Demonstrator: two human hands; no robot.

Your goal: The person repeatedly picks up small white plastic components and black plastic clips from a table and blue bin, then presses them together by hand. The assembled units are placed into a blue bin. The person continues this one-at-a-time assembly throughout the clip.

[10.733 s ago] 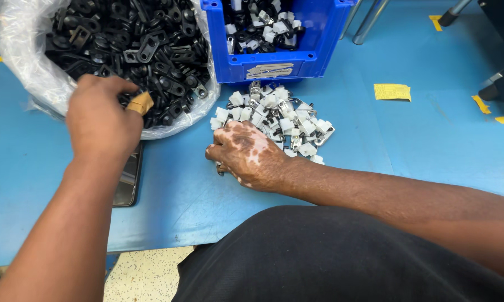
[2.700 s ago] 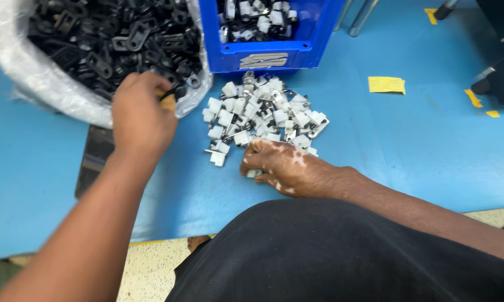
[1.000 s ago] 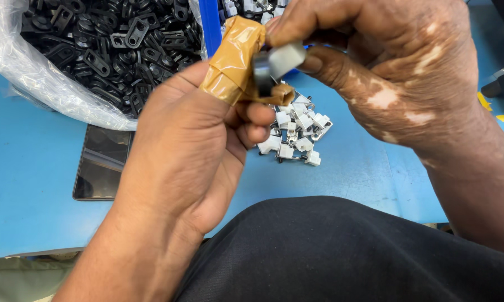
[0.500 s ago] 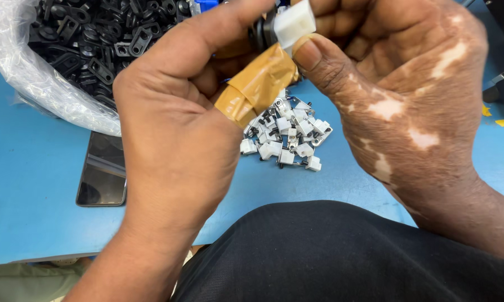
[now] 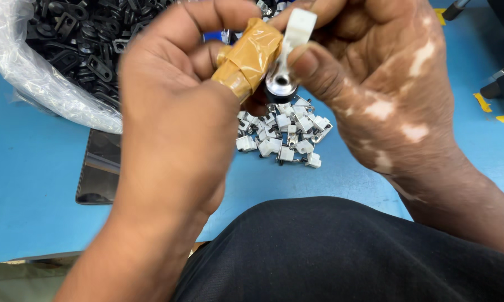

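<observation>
Two hands pinch one small clip together above the loose pile of white parts.

The right hand (image 5: 375, 84) closes thumb and forefinger on a white plastic piece (image 5: 299, 25) with a shiny metal end (image 5: 278, 84), held up just above the pile of white clips (image 5: 282, 134). The left hand (image 5: 179, 106), its thumb wrapped in tan tape (image 5: 249, 56), presses against the same piece from the other side; whether it also holds a black part is hidden. Left of the pile sits a clear bag of black brackets (image 5: 73, 45), and a dark phone (image 5: 98, 168) lies flat below that bag. The pinch looks narrow, so the piece could likely slip or twist out and fall into the pile.
</observation>
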